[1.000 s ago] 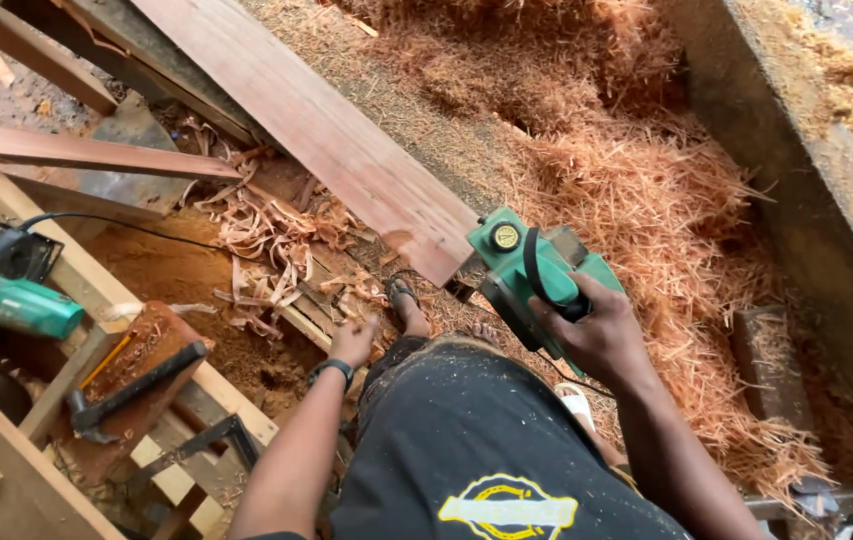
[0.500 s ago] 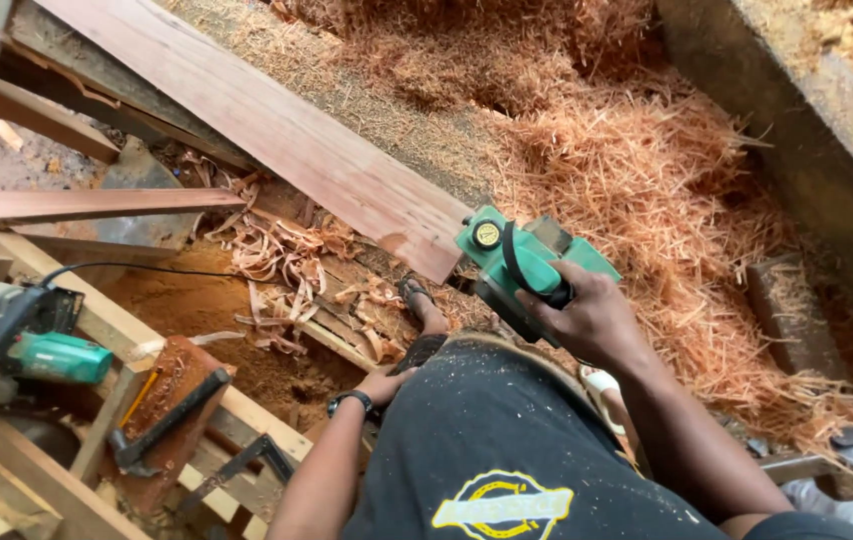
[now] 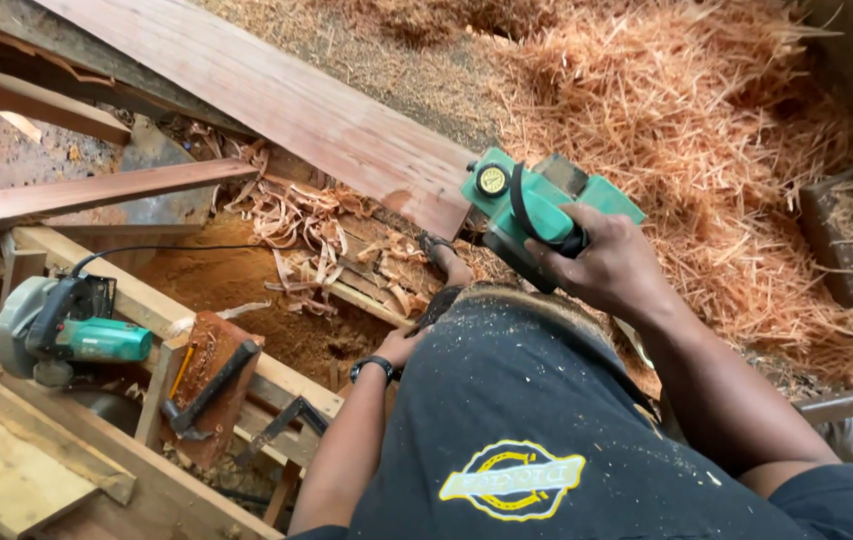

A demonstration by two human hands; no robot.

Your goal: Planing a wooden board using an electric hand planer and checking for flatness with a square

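A: What has changed over the last second? We see the green electric planer (image 3: 545, 212) now nearer the sloping reddish plank (image 3: 277, 105) — its front end sits just beside, perhaps touching, the plank's lower corner, where earlier a small gap showed.

B: We read that as the tool being brought up to the wood, not yet running along its face. The right hand (image 3: 615, 268) is wrapped shut round the planer's black handle, fingers curled under, wrist bent back toward the body, forearm running down to the lower right.

A: And the left hand (image 3: 399, 345)?

B: It hangs low by the dark trousers, a black watch (image 3: 378, 366) on the wrist. We cannot tell whether its fingers are spread or closed — they are hidden against the cloth, near the curled shavings (image 3: 312, 235).

A: Beyond it, a green circular saw (image 3: 62, 328) rests on the wooden frame (image 3: 147, 300), with a black-handled hammer (image 3: 212, 390) lying near. Orange shavings (image 3: 707, 130) are heaped to the right.
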